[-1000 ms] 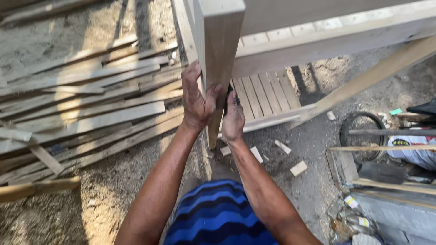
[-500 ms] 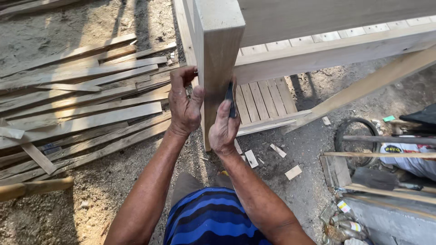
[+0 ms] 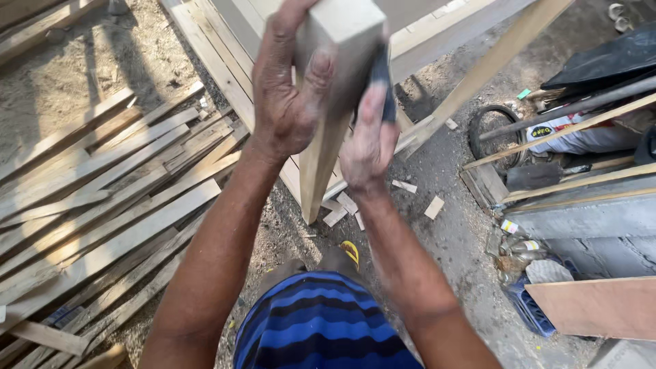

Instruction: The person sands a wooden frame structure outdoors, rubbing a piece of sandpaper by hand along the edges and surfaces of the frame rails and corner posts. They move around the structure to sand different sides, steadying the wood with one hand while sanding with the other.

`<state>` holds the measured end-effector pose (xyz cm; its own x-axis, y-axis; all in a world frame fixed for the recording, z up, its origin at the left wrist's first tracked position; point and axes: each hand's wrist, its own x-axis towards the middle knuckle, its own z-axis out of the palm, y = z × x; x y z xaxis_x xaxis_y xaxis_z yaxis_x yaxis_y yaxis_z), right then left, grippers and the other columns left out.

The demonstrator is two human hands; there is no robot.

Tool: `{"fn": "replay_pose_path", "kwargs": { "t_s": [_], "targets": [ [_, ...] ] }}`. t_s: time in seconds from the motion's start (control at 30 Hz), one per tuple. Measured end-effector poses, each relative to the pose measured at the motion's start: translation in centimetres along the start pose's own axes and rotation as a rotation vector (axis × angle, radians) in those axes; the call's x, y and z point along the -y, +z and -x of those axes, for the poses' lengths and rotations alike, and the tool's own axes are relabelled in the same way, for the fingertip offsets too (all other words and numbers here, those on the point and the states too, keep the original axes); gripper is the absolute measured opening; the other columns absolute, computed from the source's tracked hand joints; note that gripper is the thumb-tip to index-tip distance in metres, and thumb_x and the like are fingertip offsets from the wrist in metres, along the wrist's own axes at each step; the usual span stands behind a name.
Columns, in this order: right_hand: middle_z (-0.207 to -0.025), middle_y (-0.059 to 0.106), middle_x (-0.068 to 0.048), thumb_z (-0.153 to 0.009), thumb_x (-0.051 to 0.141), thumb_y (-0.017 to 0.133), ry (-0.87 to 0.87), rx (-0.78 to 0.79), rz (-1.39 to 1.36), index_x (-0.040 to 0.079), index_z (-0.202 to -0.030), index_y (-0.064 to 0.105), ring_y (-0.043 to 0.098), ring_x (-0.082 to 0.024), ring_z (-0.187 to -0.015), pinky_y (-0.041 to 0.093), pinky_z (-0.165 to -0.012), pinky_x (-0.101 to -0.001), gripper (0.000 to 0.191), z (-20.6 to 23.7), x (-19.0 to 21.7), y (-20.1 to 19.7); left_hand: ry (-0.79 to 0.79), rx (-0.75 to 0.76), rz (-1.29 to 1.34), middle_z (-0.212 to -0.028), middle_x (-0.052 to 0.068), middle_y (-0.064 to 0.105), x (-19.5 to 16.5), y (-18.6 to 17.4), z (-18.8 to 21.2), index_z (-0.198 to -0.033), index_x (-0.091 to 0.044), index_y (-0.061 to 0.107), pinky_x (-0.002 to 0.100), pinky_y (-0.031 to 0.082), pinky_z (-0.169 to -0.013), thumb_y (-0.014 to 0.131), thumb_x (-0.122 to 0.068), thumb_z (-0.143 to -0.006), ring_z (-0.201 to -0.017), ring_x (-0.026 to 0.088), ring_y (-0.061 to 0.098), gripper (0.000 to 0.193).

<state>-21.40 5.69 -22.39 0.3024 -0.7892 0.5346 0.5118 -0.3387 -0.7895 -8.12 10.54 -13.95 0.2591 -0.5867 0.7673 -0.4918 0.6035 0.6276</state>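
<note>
Square wooden post [image 3: 321, 157]: stiff, heavy; your left hand [image 3: 287, 102] is clasping its top, right hand [image 3: 369, 140] pinching dark sanding pad [image 3: 386, 82] against it

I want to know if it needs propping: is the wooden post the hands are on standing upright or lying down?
Upright. The wooden post runs from its squared top down to the dirt, with the left hand gripping it near the top.

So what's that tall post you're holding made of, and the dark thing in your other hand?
The post looks like pale, bare wood: square-cut, smooth, no paint, faint grain. The dark pad pressed against it by the right hand is partly hidden; it may be sandpaper or a sanding pad, but I cannot tell. The left hand grips the post near its top.
</note>
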Motion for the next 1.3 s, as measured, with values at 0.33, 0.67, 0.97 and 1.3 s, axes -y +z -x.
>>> {"fn": "replay_pose_path", "kwargs": {
  "t_s": [0.33, 0.67, 0.97, 1.3],
  "targets": [
    [-0.168, 0.031, -0.026, -0.122, 0.035, 0.023, -0.271, -0.128, 0.742, -0.003, -0.162, 0.025, 0.034, -0.029, -0.16, 0.026, -0.137, -0.0381, 0.055, -0.2, 2.4, 2.5, -0.014, 0.056, 0.056, -0.153, 0.007, 0.052, 1.0, -0.3, 0.0, -0.158, -0.035, 0.028, 0.038, 0.056, -0.116, 0.048, -0.038, -0.12, -0.136, 0.023, 0.063, 0.043],
    [-0.16, 0.043, -0.023, -0.121, 0.028, 0.038, -0.529, 0.13, 0.989, 0.002, -0.155, 0.045, 0.032, -0.028, -0.156, 0.028, -0.13, -0.0393, 0.044, -5.4, 13.8, 8.2, 0.135, 0.047, 0.086, -0.16, 0.013, 0.047, 1.7, -1.1, -0.4, -0.159, -0.028, 0.029, 0.043, 0.046, -0.128, 0.046, -0.032, -0.12, -0.146, 0.027, 0.053, 0.043],
    [-0.119, 0.071, -0.017, -0.117, 0.024, 0.049, -0.378, 0.22, 1.225, 0.005, -0.133, 0.065, 0.07, -0.031, -0.111, 0.055, -0.099, -0.0416, 0.029, -6.9, 16.0, 7.4, 0.03, 0.123, 0.044, -0.16, 0.012, 0.047, 0.9, -1.4, -0.4, -0.162, -0.024, 0.024, 0.047, 0.049, -0.122, 0.057, -0.033, -0.113, -0.144, 0.029, 0.057, 0.059],
    [-0.118, 0.068, -0.022, -0.116, 0.019, 0.051, -0.161, 0.397, 1.274, 0.006, -0.131, 0.066, 0.068, -0.035, -0.112, 0.054, -0.095, -0.0461, 0.026, -8.0, 17.7, 8.3, -0.261, 0.125, 0.053, -0.146, 0.021, 0.051, -0.3, -0.9, -0.2, -0.16, -0.012, 0.012, 0.049, 0.054, -0.101, 0.086, -0.028, -0.082, -0.127, 0.035, 0.063, 0.109]
  ]
}}
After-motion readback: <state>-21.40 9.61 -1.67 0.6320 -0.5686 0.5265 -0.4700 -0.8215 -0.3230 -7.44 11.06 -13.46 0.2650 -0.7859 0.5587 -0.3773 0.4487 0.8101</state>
